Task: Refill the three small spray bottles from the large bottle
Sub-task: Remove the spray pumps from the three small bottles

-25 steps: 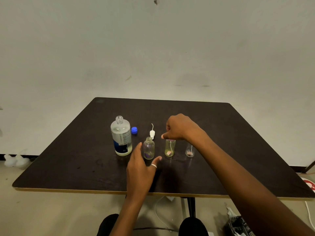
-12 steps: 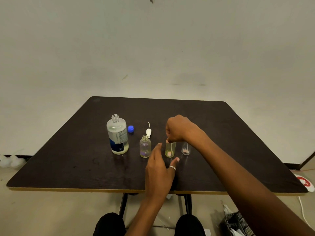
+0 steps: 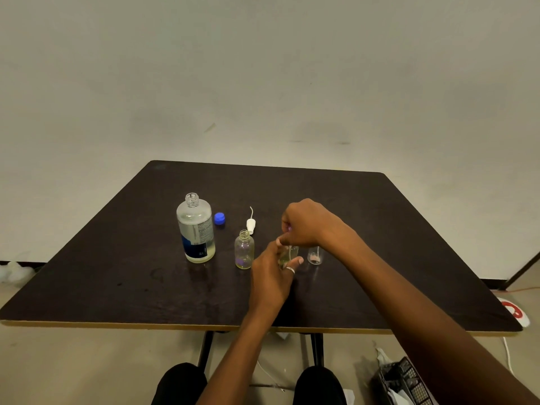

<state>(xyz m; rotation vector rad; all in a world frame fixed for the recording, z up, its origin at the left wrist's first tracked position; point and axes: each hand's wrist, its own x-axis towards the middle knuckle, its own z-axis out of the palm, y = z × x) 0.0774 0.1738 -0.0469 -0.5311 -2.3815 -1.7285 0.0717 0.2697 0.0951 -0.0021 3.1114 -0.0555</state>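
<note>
The large clear bottle (image 3: 196,229) stands uncapped at the left of the dark table (image 3: 117,258), its blue cap (image 3: 219,218) lying beside it. A small open bottle (image 3: 244,250) stands to its right, with a white spray head (image 3: 251,222) lying behind it. My left hand (image 3: 271,276) holds the body of the middle small bottle (image 3: 292,254). My right hand (image 3: 306,223) pinches that bottle's spray top from above. The third small bottle (image 3: 315,255) stands just right of them, mostly hidden by my right wrist.
A black mesh basket (image 3: 406,381) with paper sits on the floor at lower right. A red and white object (image 3: 515,312) lies on the floor past the table's right corner. My knees (image 3: 318,384) show under the table's front edge.
My left hand moved right from the first small bottle and took hold of the middle bottle. My right hand stayed on that bottle's top.
</note>
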